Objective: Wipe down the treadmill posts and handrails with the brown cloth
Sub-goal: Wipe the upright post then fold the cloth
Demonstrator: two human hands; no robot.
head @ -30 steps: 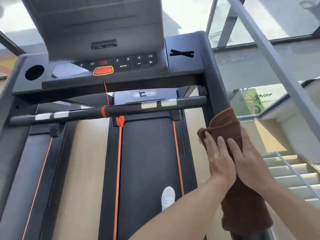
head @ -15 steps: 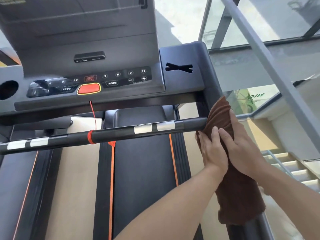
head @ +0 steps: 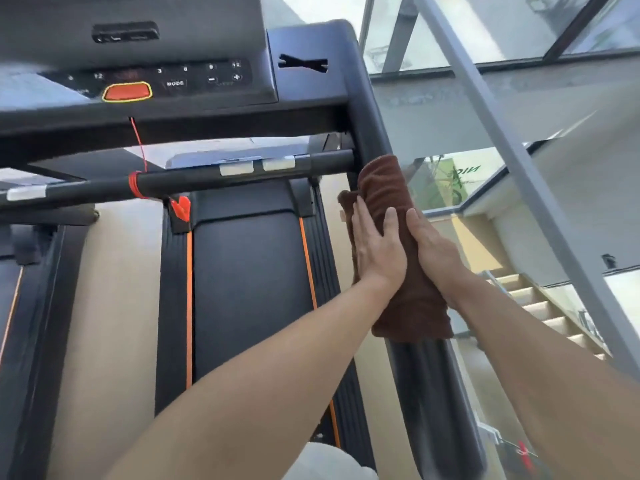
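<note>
The brown cloth (head: 384, 188) is wrapped around the treadmill's black right post (head: 367, 112), just below where the horizontal handrail (head: 207, 180) joins it. My left hand (head: 377, 247) presses flat on the cloth's inner side. Pressing the outer side is my right hand (head: 433, 247), so the cloth and post are clamped between both palms. The cloth's lower end hangs down to about mid-post (head: 412, 323). Bare post continues below toward the bottom right.
The console (head: 166, 77) with an orange button sits above. A red safety cord (head: 138, 143) hangs to the handrail. The black belt (head: 249, 289) lies below, a second treadmill to the left. Glass panels, a grey diagonal beam (head: 512, 168) and stairs are on the right.
Both hands slid the cloth up the right post to the handrail joint, then back down a little. The view also shifted, bringing the console closer.
</note>
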